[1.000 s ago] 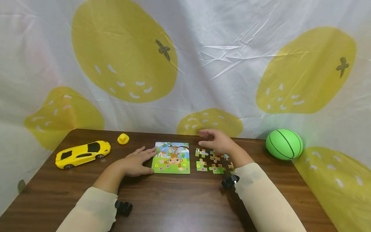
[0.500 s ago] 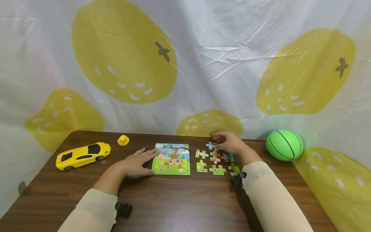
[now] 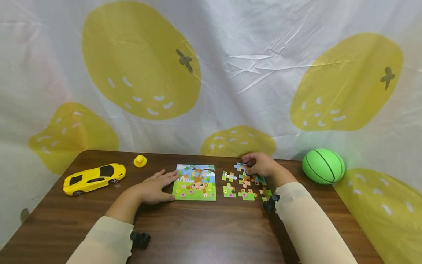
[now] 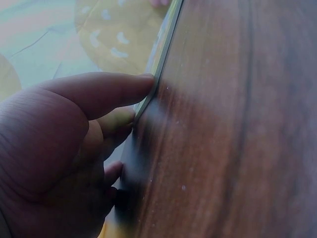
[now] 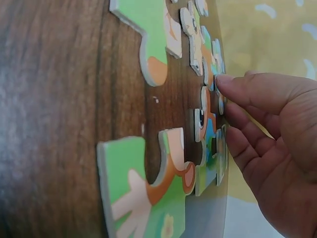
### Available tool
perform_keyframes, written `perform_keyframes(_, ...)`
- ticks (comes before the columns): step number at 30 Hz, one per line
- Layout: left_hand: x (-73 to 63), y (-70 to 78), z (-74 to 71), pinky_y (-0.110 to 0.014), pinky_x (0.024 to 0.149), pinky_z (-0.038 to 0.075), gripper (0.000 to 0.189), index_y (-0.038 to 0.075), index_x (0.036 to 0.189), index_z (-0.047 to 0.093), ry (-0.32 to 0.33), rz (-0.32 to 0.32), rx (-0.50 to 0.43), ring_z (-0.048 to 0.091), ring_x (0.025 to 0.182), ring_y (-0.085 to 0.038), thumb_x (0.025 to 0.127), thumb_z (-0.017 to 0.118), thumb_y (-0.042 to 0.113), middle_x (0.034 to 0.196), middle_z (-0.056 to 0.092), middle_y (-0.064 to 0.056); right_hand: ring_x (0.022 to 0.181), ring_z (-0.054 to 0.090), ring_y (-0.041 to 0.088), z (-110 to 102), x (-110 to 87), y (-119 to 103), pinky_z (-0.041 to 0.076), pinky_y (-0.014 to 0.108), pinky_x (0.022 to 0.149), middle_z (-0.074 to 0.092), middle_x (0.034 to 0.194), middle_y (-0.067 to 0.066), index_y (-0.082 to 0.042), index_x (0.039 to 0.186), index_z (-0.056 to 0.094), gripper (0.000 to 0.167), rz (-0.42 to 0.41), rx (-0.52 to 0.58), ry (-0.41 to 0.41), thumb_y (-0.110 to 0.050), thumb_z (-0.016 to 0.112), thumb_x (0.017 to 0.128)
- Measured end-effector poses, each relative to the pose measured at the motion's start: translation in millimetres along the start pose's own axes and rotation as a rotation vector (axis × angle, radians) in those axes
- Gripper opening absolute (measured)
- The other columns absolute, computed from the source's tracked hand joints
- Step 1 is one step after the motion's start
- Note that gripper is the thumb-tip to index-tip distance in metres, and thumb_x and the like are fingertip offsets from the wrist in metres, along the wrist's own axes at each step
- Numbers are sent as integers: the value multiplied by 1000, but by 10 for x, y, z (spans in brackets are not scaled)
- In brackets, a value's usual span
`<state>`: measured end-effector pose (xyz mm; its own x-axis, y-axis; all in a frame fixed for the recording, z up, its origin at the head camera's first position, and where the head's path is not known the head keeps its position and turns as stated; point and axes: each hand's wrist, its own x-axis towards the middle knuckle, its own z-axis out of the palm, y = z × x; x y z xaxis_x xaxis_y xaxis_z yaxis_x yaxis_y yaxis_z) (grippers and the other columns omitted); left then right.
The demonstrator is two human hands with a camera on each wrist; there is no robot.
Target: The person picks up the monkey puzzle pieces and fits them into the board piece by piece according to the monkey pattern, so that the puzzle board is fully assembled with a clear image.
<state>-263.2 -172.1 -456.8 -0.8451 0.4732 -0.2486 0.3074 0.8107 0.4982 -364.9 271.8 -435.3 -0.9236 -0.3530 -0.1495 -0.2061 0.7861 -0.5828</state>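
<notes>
Head view, nearest me: two cream sleeves (image 3: 102,238) reach in over one brown wood-grain worktop (image 3: 204,227), and two small black devices (image 3: 140,239) sit at the wrists, one on each.

Beyond the cuffs are two bare hands. The left hand (image 3: 153,189) has its grip spread, thumb and fingers straight and apart, the tips at the left edge of one square picture board (image 3: 194,183); the left wrist view shows the thumb tip touching that edge. The board lies flat near the middle of the worktop, with one cartoon monkey large on it.

Just to its right I count seven loose jigsaw pieces (image 3: 247,194): three in the front row, three in the middle row and one blue piece (image 3: 240,167) at the back, partly behind the fingers. More could be hidden under the right hand (image 3: 262,163), which is over the back right of the group. Its fingers are bent and its thumb tip is at the back pieces, but whether the grip pinches one I cannot tell.

Well off to the left stands one yellow toy car (image 3: 93,179); well off to the right, one green ball (image 3: 324,165) with dark lines. Farther back, near the rear edge, sits one yellow toy duck (image 3: 140,161). Behind everything hangs a white cloth (image 3: 244,91) showing five yellow fruit prints (image 3: 141,62).
</notes>
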Motion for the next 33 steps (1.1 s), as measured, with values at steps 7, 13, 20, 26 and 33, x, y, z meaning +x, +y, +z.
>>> perform_keyframes(7,4,-20,21,-76,130,11,89,25,170,33,16,-3,-13,8,169,-40,95,71,54,181,23,4,134,61,37,2,6,10,58,49,104,68,139,14,-10,142,68,50,31,25,-19,-10,82,93)
perform_keyframes(13,-23,28,-5,-77,128,13,88,22,170,33,11,-1,-1,10,168,-44,96,71,51,181,23,0,133,62,37,-4,50,15,58,48,105,68,139,15,-7,142,67,52,34,25,-35,-9,82,93)
perform_keyframes(20,-24,25,-1,-77,129,12,89,20,170,33,12,11,4,9,168,-44,96,70,52,181,23,-1,131,63,36,-12,64,-12,58,48,106,68,137,15,-6,142,67,51,31,-5,-28,-9,81,93)
perform_keyframes(26,-25,31,-3,-77,128,12,89,20,170,33,13,15,4,9,168,-45,96,70,51,181,23,-2,128,66,35,-7,66,-48,59,48,105,68,136,15,-8,142,68,52,32,-54,-14,-9,82,92)
perform_keyframes(33,-19,30,-1,-78,128,13,88,21,170,33,15,1,7,10,168,-44,96,71,51,181,24,0,110,63,26,11,92,-68,57,43,94,69,124,14,-7,139,71,52,2,-107,25,-9,84,88)
